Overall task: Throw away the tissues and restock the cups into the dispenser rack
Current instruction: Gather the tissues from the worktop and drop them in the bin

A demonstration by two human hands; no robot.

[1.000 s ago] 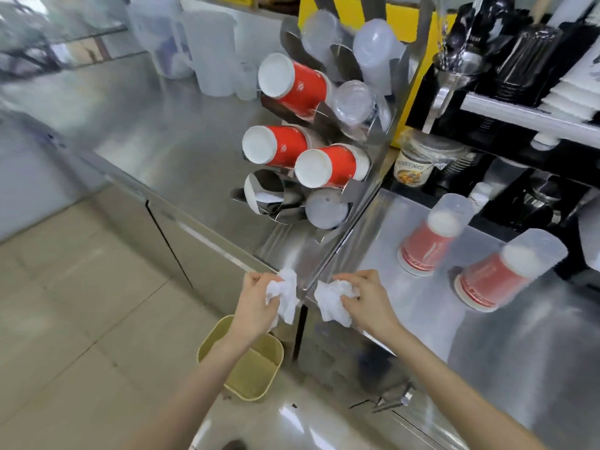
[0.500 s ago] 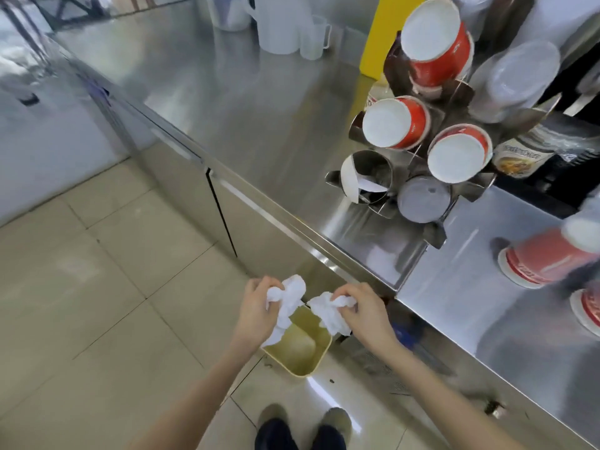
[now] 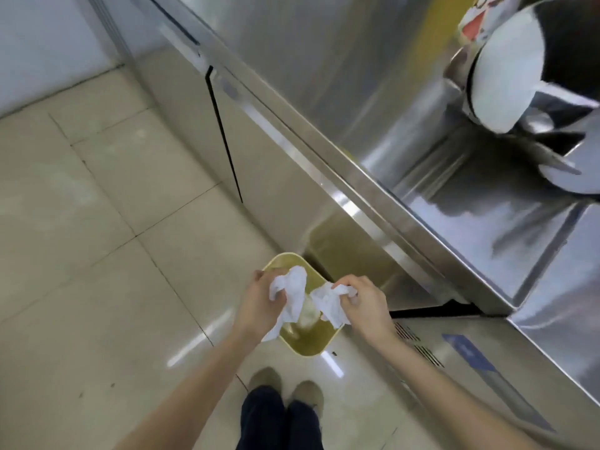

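My left hand (image 3: 259, 303) grips a crumpled white tissue (image 3: 292, 295) that hangs down over the yellow bin (image 3: 311, 347) on the floor. My right hand (image 3: 363, 303) pinches a second crumpled white tissue (image 3: 329, 303) right beside it, also above the bin's opening. Something pale lies inside the bin between the two tissues. At the top right edge only the lowest tubes of the steel cup dispenser rack (image 3: 506, 82) show, blurred. The red cups are out of view.
The steel counter (image 3: 373, 92) runs diagonally from top left to lower right, its front edge just beyond the bin. Cabinet doors (image 3: 259, 151) stand below it. Beige floor tiles (image 3: 97, 222) spread to the left. My shoes (image 3: 285, 388) stand just behind the bin.
My view has dropped from the counter and rack to the floor. Both hands have carried the tissues down from the counter edge to directly over the yellow bin.
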